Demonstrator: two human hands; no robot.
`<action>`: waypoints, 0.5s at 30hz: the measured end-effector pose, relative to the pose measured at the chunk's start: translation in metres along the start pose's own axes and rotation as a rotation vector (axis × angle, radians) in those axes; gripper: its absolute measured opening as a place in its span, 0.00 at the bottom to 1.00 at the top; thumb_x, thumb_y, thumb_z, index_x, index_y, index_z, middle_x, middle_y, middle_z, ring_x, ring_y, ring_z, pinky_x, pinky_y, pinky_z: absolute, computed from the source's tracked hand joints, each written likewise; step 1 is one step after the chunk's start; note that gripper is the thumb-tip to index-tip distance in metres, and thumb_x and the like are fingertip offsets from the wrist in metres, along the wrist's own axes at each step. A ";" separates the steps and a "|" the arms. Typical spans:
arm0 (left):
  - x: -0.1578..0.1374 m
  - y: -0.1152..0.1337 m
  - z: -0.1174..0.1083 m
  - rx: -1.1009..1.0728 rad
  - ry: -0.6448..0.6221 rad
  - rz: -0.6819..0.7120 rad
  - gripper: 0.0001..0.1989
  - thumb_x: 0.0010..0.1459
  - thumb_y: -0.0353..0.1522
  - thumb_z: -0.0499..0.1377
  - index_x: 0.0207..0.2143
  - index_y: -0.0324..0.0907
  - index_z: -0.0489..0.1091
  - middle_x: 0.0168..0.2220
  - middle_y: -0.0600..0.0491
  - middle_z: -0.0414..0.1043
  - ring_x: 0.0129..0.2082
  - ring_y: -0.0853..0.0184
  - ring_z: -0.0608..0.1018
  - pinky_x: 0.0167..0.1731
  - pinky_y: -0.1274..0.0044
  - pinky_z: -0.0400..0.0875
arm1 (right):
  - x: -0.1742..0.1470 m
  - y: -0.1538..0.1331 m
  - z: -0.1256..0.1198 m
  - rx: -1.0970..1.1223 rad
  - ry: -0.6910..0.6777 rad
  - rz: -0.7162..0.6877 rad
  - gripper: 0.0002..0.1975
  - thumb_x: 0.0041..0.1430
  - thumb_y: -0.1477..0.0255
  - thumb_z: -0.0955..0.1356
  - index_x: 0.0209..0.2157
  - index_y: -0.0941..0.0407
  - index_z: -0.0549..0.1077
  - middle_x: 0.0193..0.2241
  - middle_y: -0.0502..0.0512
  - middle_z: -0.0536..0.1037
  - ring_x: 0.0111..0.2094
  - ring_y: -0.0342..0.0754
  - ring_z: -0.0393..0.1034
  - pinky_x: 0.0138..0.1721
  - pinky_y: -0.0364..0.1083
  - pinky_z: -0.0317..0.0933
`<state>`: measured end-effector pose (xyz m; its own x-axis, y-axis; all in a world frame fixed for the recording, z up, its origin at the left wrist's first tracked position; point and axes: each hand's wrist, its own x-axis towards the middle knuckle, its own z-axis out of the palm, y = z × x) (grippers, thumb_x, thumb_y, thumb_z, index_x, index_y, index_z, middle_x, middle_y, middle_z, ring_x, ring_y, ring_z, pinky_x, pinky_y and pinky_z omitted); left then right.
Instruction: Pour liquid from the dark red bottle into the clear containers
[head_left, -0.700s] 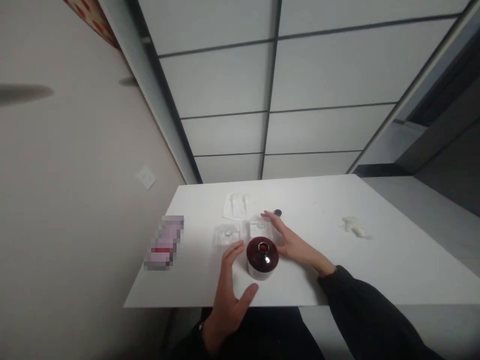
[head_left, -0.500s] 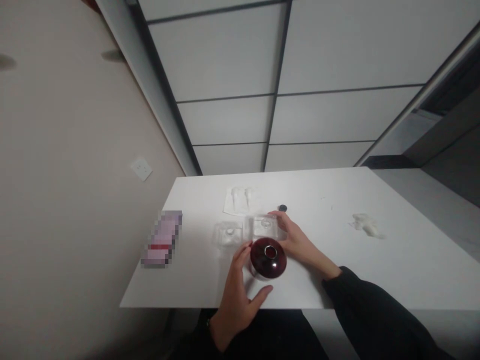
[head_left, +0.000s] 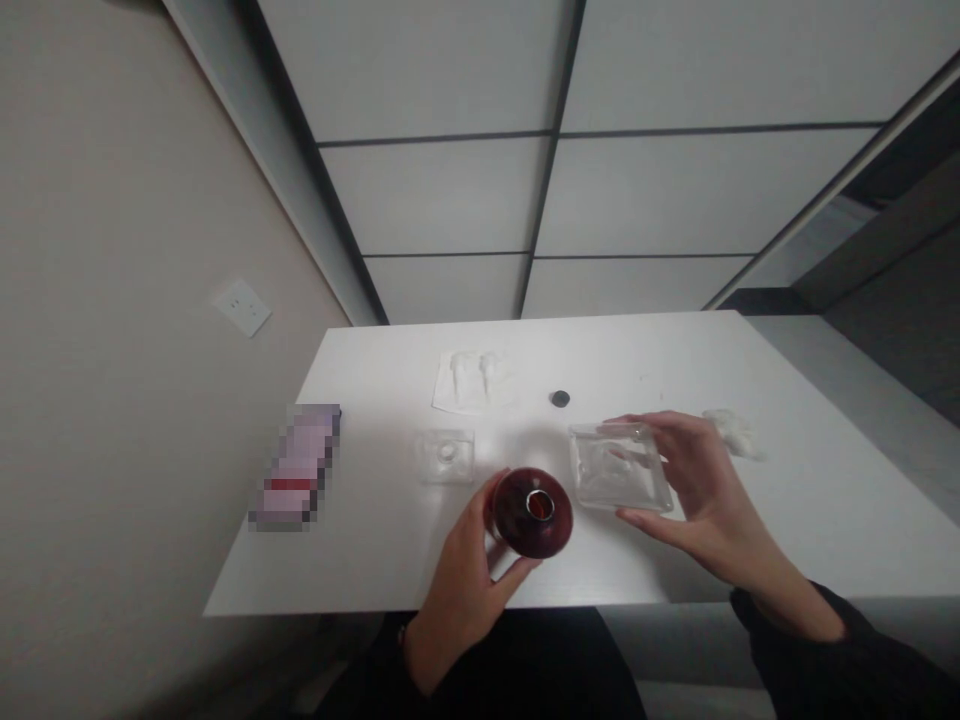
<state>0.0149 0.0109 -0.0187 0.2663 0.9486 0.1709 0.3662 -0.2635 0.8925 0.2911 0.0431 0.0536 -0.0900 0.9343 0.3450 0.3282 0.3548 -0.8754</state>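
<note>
The left hand point(head_left: 461, 585) has its grip closed around the dark red round bottle point(head_left: 531, 511), tilted with its open neck toward the camera at the near edge of the tabletop point(head_left: 787, 520), while the right hand point(head_left: 709, 490) holds a clear square bottle point(head_left: 619, 478) just beside it, between thumb and fingers, lifted above the surface.

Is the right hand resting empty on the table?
No, the right hand holds a clear square glass bottle above the white table.
</note>
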 end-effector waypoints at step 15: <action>0.003 0.005 -0.003 -0.084 -0.060 -0.027 0.42 0.62 0.32 0.70 0.73 0.50 0.57 0.72 0.43 0.66 0.71 0.47 0.71 0.70 0.52 0.67 | 0.006 -0.051 -0.020 -0.391 -0.187 -0.319 0.37 0.62 0.53 0.76 0.69 0.38 0.66 0.55 0.56 0.84 0.54 0.61 0.81 0.52 0.59 0.81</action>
<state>0.0146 0.0135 -0.0124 0.3117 0.9421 0.1234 0.2983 -0.2204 0.9287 0.2921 0.0301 0.1072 -0.3968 0.7847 0.4761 0.5795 0.6165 -0.5330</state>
